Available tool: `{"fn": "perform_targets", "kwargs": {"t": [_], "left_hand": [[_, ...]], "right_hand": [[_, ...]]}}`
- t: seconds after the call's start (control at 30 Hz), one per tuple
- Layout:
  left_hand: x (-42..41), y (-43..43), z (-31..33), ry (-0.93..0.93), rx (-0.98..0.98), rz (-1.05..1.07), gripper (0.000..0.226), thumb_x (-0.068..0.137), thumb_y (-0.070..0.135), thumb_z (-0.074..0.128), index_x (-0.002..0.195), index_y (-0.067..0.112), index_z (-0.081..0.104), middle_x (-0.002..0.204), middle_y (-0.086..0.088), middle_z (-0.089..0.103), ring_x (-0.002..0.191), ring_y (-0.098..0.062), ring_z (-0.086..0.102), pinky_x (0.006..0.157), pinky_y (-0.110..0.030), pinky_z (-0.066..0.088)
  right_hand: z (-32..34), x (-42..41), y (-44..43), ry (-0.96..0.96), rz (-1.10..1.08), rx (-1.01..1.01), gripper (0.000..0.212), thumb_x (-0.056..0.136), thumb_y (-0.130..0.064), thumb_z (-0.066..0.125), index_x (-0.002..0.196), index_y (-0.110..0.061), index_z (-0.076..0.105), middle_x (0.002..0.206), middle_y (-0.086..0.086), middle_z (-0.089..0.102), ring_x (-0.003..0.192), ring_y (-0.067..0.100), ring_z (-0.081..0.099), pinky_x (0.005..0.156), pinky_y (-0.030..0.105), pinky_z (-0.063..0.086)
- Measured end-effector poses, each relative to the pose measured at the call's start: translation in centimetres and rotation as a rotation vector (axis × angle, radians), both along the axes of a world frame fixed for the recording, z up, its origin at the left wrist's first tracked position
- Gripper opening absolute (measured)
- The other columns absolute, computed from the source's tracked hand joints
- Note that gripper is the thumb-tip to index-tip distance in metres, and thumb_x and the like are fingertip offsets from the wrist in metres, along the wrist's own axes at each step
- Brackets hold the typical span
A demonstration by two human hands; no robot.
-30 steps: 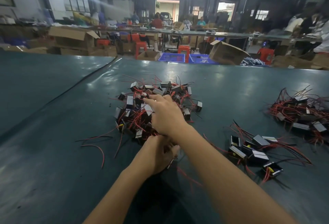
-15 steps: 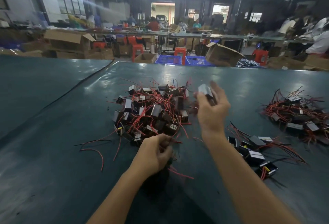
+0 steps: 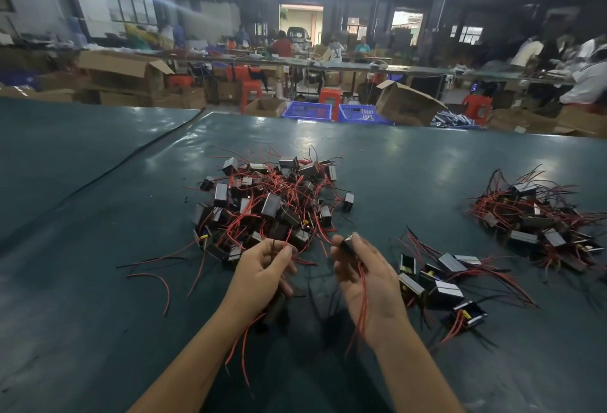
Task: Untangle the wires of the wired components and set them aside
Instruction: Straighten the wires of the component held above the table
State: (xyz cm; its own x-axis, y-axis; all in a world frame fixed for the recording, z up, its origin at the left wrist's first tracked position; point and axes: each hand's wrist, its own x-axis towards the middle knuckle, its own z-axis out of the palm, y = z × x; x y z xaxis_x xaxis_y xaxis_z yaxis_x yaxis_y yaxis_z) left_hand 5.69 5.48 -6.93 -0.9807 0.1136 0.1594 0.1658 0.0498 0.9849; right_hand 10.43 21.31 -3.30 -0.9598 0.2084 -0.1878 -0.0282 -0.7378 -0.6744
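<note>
Well, from the head camera, you hold both hands just on your side of the tangled pile (image 3: 272, 202) on the green table (image 3: 82, 297). Your left hand (image 3: 259, 278) curls its fingers round thin wires (image 3: 289, 238) that lead into the pile, likely to steady them. Your right hand (image 3: 369, 284) pinches a single component (image 3: 349, 241) at its fingertips, palm up, its red wire (image 3: 363, 297) trailing past the wrist, probably to draw it free. Right of the pile lie freed units (image 3: 443, 284), apparently kept apart so they cannot knot again
</note>
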Motion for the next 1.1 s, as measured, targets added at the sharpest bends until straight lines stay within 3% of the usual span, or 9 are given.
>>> {"fn": "perform_targets", "kwargs": {"t": [0.1,0.17,0.23,0.33,0.47,0.53,0.7,0.83,1.1], "left_hand": [[0.1,0.2,-0.1,0.039,0.014,0.035,0.004,0.097,0.012,0.056,0.096,0.008,0.057,0.080,-0.001,0.073,0.034,-0.013,0.050,0.045,-0.029,0.049],[0.2,0.2,-0.2,0.045,0.019,0.056,0.004,0.094,0.012,0.060,0.097,0.012,0.058,0.088,-0.001,0.074,0.036,-0.009,0.050,0.042,-0.026,0.048],[0.4,0.3,-0.2,0.039,0.039,0.069,0.018,0.089,0.010,0.068,0.102,0.020,0.061,0.093,0.002,0.074,0.051,-0.004,0.060,0.046,-0.016,0.047],[0.6,0.4,0.1,0.043,0.091,0.025,0.037,0.085,0.007,0.071,0.115,0.025,0.059,0.105,0.009,0.072,0.071,-0.005,0.068,0.055,-0.014,0.052],[1.0,0.7,0.8,0.089,0.186,0.040,0.029,0.085,0.027,0.063,0.112,0.015,0.065,0.086,-0.009,0.074,0.047,-0.001,0.057,0.044,-0.011,0.044],[1.1,0.6,0.9,0.092,0.170,0.064,0.033,0.083,0.033,0.063,0.109,0.013,0.067,0.068,-0.010,0.070,0.037,-0.003,0.049,0.036,-0.014,0.039],[0.9,0.2,0.9,0.053,0.150,0.039,0.028,0.074,0.034,0.071,0.097,0.016,0.071,0.073,-0.008,0.074,0.034,-0.005,0.047,0.034,-0.016,0.037],[0.8,-0.1,1.0,0.045,0.134,0.087,0.017,0.073,0.037,0.073,0.074,0.020,0.075,0.068,-0.008,0.072,0.035,-0.008,0.047,0.035,-0.018,0.038],[0.1,-0.9,0.9,0.048,0.090,0.218,0.015,0.086,0.023,0.071,0.072,0.020,0.074,0.068,-0.007,0.072,0.050,-0.015,0.060,0.042,-0.027,0.048]], "right_hand": [[0.2,0.5,0.1,-0.001,0.107,-0.057,0.020,0.084,-0.010,0.060,0.103,-0.001,0.059,0.085,0.017,0.072,0.069,0.022,0.070,0.056,0.024,0.056],[0.6,0.8,-0.2,-0.008,0.168,-0.092,0.025,0.081,-0.009,0.056,0.105,-0.001,0.058,0.083,0.018,0.071,0.068,0.024,0.069,0.056,0.026,0.057],[0.8,1.2,-0.5,-0.021,0.232,-0.139,0.037,0.072,-0.011,0.057,0.108,-0.001,0.059,0.082,0.019,0.070,0.065,0.025,0.067,0.055,0.027,0.057],[1.1,1.7,-1.1,-0.040,0.320,-0.251,0.035,0.073,-0.010,0.056,0.107,-0.001,0.060,0.081,0.020,0.066,0.063,0.026,0.062,0.052,0.028,0.055],[1.3,1.9,-1.3,-0.048,0.379,-0.263,0.019,0.074,-0.016,0.067,0.087,-0.001,0.071,0.078,0.015,0.063,0.060,0.021,0.060,0.049,0.026,0.053],[1.4,1.8,-1.0,-0.022,0.335,-0.251,0.018,0.074,-0.018,0.070,0.083,-0.003,0.070,0.076,0.013,0.064,0.059,0.019,0.061,0.048,0.024,0.053],[0.8,1.1,0.8,0.018,0.143,-0.283,0.022,0.078,-0.013,0.061,0.098,-0.005,0.064,0.075,0.010,0.063,0.060,0.017,0.062,0.050,0.023,0.053],[0.7,0.7,1.8,0.057,0.054,-0.354,0.021,0.075,-0.014,0.057,0.091,-0.005,0.068,0.071,0.007,0.062,0.056,0.016,0.059,0.048,0.021,0.050],[1.7,0.6,4.1,0.113,-0.136,-0.289,0.027,0.093,-0.015,0.052,0.077,-0.008,0.072,0.071,0.004,0.066,0.059,0.015,0.064,0.050,0.019,0.050]]}}
